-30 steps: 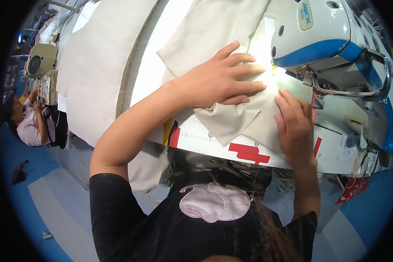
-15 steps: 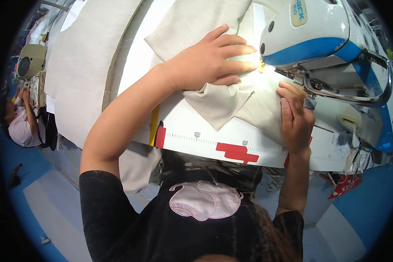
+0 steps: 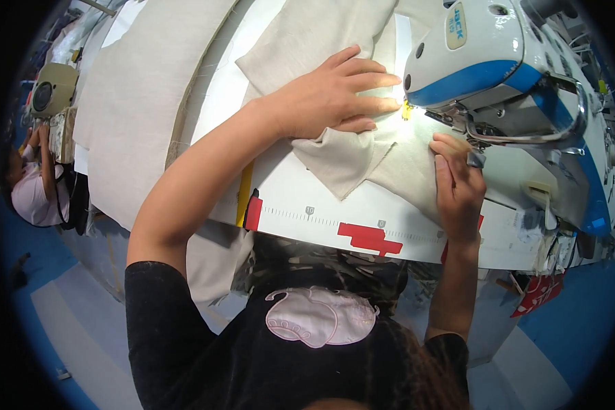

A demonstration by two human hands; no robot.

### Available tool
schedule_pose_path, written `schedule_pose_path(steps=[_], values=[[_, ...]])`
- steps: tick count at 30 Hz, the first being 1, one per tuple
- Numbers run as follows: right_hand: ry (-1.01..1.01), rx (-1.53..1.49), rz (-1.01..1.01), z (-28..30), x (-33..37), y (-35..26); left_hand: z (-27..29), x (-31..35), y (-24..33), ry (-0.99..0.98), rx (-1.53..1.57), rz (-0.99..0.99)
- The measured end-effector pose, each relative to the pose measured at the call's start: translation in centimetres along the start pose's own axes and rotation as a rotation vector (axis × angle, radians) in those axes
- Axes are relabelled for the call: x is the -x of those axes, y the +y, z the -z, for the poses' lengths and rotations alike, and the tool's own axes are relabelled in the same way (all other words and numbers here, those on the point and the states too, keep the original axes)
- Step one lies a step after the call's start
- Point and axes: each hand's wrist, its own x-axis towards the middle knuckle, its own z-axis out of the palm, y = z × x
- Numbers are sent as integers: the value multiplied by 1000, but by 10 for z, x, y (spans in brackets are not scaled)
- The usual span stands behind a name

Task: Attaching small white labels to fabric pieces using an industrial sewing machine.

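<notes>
R grip curlier vs. prev, hold unclear; L grip splayed on creased cloth

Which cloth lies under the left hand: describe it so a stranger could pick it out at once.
Find the white-and-blue sewing machine at upper right. Just left of it, the left hand lies spread on the beige cloth. Its rumpled corner, pointing toward the wearer, sets it apart from the long, flatter beige panel farther left.

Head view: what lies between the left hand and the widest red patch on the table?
In the head view, beige cloth, bunched beside the left hand, then a strip of white tabletop reaching the red patch.
</notes>
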Motion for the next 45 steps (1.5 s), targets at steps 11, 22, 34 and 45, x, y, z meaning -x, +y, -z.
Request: schedule_pose_path(steps=[11, 22, 34, 45], values=[[-86, 217, 14, 29, -13, 4, 52, 71, 22, -188, -151, 418], [-294, -160, -12, 30, -15, -23, 75, 49, 143, -454, 474, 408], [-315, -61, 165, 18, -5, -3, 12, 51, 103, 20, -88, 379], [-300, -32, 197, 19, -9, -9, -11, 21, 71, 5, -57, 245]])
